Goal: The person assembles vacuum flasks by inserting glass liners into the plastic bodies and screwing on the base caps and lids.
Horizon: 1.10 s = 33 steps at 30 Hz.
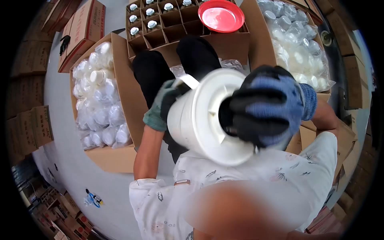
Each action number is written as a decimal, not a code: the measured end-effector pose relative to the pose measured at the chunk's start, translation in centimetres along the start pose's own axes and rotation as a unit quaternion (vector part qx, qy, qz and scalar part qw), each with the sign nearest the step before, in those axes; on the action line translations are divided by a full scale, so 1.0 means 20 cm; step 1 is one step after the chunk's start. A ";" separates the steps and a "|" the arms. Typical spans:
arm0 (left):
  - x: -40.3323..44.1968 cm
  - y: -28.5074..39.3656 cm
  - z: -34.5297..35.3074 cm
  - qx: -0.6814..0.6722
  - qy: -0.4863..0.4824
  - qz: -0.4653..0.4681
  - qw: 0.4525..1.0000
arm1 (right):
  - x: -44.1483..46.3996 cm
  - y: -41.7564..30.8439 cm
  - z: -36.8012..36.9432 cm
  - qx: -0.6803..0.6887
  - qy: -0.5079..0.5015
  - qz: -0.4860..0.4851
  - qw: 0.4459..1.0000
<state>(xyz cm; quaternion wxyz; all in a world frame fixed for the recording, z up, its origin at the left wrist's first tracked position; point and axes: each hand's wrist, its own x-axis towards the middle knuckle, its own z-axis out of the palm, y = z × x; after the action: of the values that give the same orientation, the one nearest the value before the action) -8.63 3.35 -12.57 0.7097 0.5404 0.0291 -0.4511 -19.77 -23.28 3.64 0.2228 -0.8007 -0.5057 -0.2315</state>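
Note:
A white plastic jug (182,124) with a side handle (188,81) is tilted above my lap, its round opening facing my right hand. My left hand (163,105), in a green and black glove, grips the jug at its handle side; some fingers are hidden. My right hand (270,108), in a blue and black glove, is slightly blurred, with fingers curled at the opening. Its fingertips are hidden, and what they hold cannot be made out. Beyond my knees, a divided carton (224,44) holds several white-capped bottles (152,25). A red plastic bowl (221,16) rests on its right side.
To the left, an open carton (127,80) holds bagged, pale plastic containers (102,96). Another open carton (260,34) on the right holds similar bagged containers (298,44). A closed carton (83,34) stands at upper left. A small blue and yellow object (94,199) lies on the grey floor (72,176).

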 end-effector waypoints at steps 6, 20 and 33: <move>-0.07 0.26 0.10 0.422 0.167 0.488 0.746 | -0.25 0.17 0.22 0.123 0.177 0.440 0.872; -0.09 0.84 0.14 0.652 -0.085 0.496 0.566 | -0.53 0.85 0.48 0.349 0.160 0.695 0.608; -0.16 0.32 -0.24 0.728 -0.060 0.396 0.557 | -1.42 0.93 1.08 -0.055 0.055 0.604 0.793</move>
<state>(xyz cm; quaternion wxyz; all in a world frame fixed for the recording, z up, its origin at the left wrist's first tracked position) -4.11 9.15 -8.16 0.1826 0.8019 -0.5684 -0.0243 -10.46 -37.76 -32.74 0.3004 -0.9399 0.1081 -0.1210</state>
